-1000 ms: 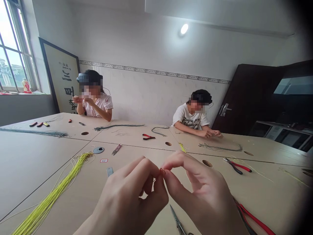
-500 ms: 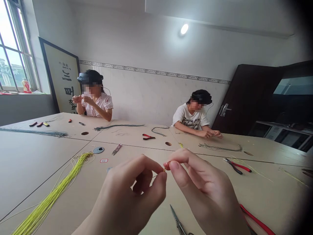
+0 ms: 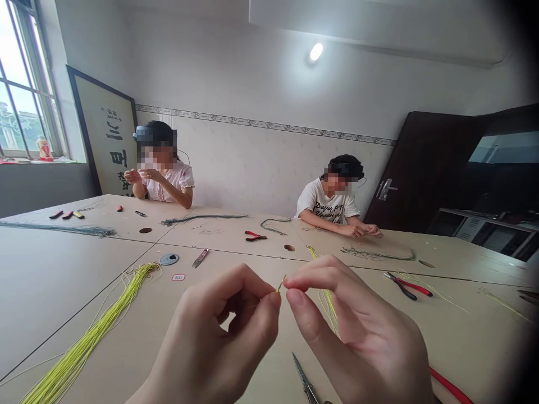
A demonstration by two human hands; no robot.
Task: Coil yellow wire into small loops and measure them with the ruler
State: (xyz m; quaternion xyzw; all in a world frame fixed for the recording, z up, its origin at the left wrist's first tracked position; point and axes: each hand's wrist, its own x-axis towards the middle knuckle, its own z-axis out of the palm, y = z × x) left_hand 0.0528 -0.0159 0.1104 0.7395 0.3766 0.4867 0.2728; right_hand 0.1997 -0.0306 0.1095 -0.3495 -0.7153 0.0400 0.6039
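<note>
My left hand (image 3: 227, 331) pinches a thin yellow cord (image 3: 278, 290) between thumb and index finger. A small gold-brown tip of it sticks up past the fingertips; its exact shape is too small to tell. Just to its right is my right hand (image 3: 357, 325), thumb and index finger slightly apart with nothing visible between them. The right index fingertip is beside the tip, and I cannot tell whether it touches. Behind the right hand lies a yellow cord bundle (image 3: 329, 306), partly hidden. A larger bundle of yellow cords (image 3: 96, 334) stretches along the table on the left.
On the table (image 3: 236, 255) are scissors (image 3: 305, 377), thread snips (image 3: 201, 257), red-handled pliers (image 3: 410, 285) and smaller pliers (image 3: 255, 236). A red handle (image 3: 448, 386) shows at lower right. Two people (image 3: 164, 179) (image 3: 332, 196) sit across, hands raised at left and low at right.
My right thumb and index finger have parted and drawn slightly right from the cord, uncovering its tip. My left hand keeps its pinch and has shifted slightly left.
</note>
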